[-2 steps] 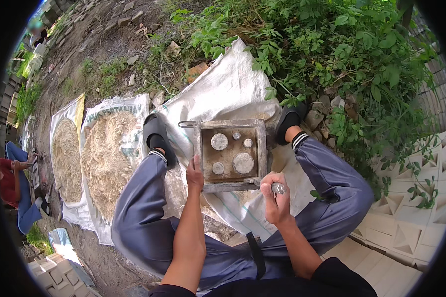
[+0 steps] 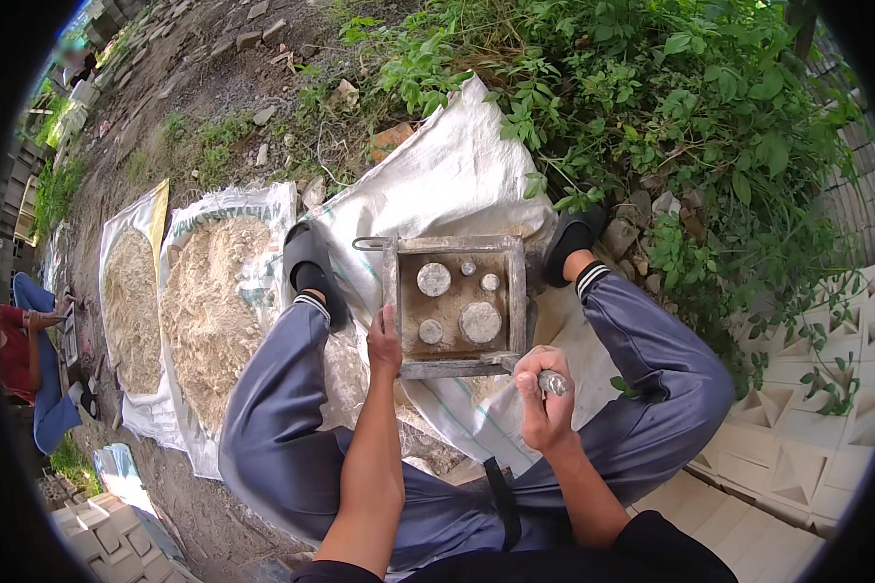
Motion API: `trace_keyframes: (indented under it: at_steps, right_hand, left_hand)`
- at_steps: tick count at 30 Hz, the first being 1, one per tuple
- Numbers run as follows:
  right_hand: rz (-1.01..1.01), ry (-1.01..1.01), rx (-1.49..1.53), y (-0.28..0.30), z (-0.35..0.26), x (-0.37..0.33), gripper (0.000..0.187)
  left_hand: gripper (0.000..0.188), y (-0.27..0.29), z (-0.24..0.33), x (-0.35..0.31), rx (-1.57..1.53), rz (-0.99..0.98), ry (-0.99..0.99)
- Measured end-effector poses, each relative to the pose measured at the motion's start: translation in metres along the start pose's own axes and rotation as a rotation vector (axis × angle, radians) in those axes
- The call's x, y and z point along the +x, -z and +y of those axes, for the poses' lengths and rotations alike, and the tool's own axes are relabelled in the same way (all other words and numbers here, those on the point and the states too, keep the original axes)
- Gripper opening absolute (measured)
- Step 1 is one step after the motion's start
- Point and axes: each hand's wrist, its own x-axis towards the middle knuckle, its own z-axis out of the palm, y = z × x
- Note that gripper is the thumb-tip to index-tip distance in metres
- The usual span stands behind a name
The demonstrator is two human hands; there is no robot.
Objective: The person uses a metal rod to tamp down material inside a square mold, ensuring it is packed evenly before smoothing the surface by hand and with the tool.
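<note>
Between my feet lies a square, dusty wooden mould frame (image 2: 455, 369) with several round pale discs of differing size in it, among them a large disc (image 2: 479, 323). My left hand (image 2: 384, 342) grips the frame's left side near its lower corner. At the lower right corner my right hand (image 2: 546, 398) is closed around a grey, dust-covered tool (image 2: 553, 382) with a rounded end. My fist hides much of this tool, so its exact kind is unclear. Its other end reaches toward the frame's corner; I cannot tell whether they touch.
White sacking (image 2: 428, 185) spreads under the frame. To the left, a heap of pale sandy powder (image 2: 214, 301) lies on an opened sack. Green plants (image 2: 642, 107) crowd the far right, and pale patterned blocks (image 2: 797, 437) stand at right. Another person (image 2: 34, 364) sits at far left.
My right hand and the tool have shifted slightly right and toward me, a little away from the frame's corner. The left hand keeps its grip on the frame.
</note>
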Motion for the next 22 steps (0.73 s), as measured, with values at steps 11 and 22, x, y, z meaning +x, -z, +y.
trace_keyframes:
  at_steps: [11,22]
  right_hand:
    - [0.043,0.025,0.112,0.000,0.019,-0.009,0.008]
    - [-0.080,-0.041,-0.046,-0.011,0.041,-0.024,0.012]
  left_hand:
    - [0.058,-0.004,0.013,-0.004,-0.013,0.007,-0.031]
    - [0.058,-0.006,0.017,-0.001,-0.030,0.011,-0.056]
